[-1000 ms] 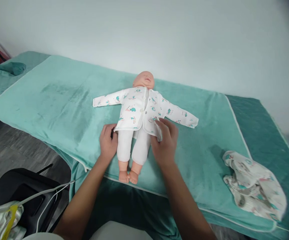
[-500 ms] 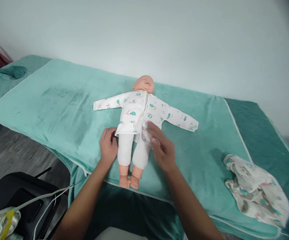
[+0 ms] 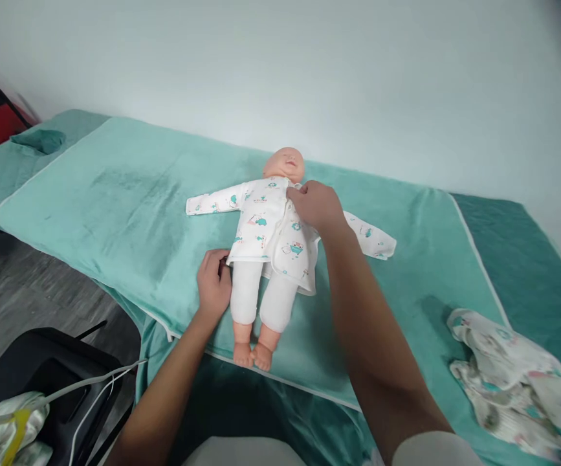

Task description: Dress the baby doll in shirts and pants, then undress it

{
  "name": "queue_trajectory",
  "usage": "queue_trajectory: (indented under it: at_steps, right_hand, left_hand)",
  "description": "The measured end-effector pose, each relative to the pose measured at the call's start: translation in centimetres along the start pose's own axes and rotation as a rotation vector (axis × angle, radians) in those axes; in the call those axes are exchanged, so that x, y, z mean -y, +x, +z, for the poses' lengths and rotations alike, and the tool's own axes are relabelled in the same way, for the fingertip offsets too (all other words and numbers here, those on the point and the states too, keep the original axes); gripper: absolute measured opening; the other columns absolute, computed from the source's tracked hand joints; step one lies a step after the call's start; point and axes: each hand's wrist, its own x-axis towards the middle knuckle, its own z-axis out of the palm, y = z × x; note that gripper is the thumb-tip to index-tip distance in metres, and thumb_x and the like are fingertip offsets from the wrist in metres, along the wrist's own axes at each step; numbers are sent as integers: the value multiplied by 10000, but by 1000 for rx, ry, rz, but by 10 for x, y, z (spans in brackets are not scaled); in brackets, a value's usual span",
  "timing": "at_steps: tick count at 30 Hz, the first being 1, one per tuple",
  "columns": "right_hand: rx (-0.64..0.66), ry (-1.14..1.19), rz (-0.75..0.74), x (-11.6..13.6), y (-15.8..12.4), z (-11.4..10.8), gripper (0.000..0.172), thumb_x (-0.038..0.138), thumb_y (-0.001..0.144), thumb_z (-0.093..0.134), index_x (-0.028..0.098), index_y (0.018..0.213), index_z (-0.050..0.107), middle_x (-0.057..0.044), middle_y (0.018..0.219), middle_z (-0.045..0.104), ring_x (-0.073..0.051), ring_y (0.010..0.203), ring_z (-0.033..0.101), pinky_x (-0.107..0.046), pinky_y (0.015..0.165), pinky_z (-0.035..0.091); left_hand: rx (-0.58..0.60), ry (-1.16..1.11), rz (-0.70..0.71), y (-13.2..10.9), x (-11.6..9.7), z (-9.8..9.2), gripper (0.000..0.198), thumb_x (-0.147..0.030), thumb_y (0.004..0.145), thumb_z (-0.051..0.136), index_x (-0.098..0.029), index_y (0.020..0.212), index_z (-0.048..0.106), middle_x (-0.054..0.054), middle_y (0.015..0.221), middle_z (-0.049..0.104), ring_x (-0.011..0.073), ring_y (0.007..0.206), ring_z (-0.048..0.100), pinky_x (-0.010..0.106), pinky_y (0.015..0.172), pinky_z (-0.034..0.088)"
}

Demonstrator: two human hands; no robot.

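A baby doll (image 3: 284,163) lies on its back in a white patterned jacket (image 3: 255,223) and white trousers (image 3: 276,304), its sleeves spread to both sides. At the jacket's lower left corner, my left hand (image 3: 213,282) has its fingers closed on the hem. My right hand (image 3: 315,206) pinches the front edge of the jacket near the doll's neck; the fingertips partly hide the cloth there. The front panel on the right hangs down over the doll's hip, with its lower corner spread out.
The doll rests on a green-covered bed (image 3: 129,188) against a pale wall (image 3: 280,71). A crumpled patterned cloth (image 3: 517,382) lies at the right. At the lower left stand a black chair (image 3: 52,362) and a white cable (image 3: 83,383).
My right hand has moved up from the jacket's lower front to the neck area and pinches the edge there. The right front panel now lies flatter. My left hand stays at the hem.
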Motion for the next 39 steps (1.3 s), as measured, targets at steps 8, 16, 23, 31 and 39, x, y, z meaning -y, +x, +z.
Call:
queue_trajectory:
  at_steps: [8,16,23,31,39]
  right_hand:
    - [-191,303,-122,6,6,14,329,175,932,570,240,656,403,32,656,458,-160,683,418,-337,740,364]
    - [-401,765,-149,-44,-28,26,166,359,941,585,225,845,591,19,797,639,-146,753,612,-301,765,473]
    - [-135,129,177,-102,-65,4,533,572,973,521,236,570,617,-50,579,643,-221,643,604,-373,748,457]
    - [-45,603,130,-92,-76,33,462,701,794,687,241,785,647,5,727,639,-190,698,584,-334,682,463]
    - [-150,1121,49,-84,-62,54,363,580,804,766,273,919,610,34,910,677,-184,879,653,-358,866,555]
  left_hand:
    - [-3,-14,3,0,2,2,345,-13,845,470,-208,1033,684,45,961,690,195,926,647,327,836,528]
    - [-59,-183,-158,0,4,-1,312,-114,957,471,-224,1107,721,59,1127,741,206,1079,680,383,1013,530]
    - [76,-757,-566,53,-6,9,253,-378,930,707,-207,1114,739,81,1246,765,242,1190,710,417,1109,521]
    - [353,-1112,-813,98,-15,38,459,-359,804,849,-149,1190,717,99,1125,811,262,1075,766,416,1054,576]
    - [400,-1252,-723,117,-10,62,553,-270,833,802,-181,1363,669,98,1332,759,291,1298,691,458,1191,508]
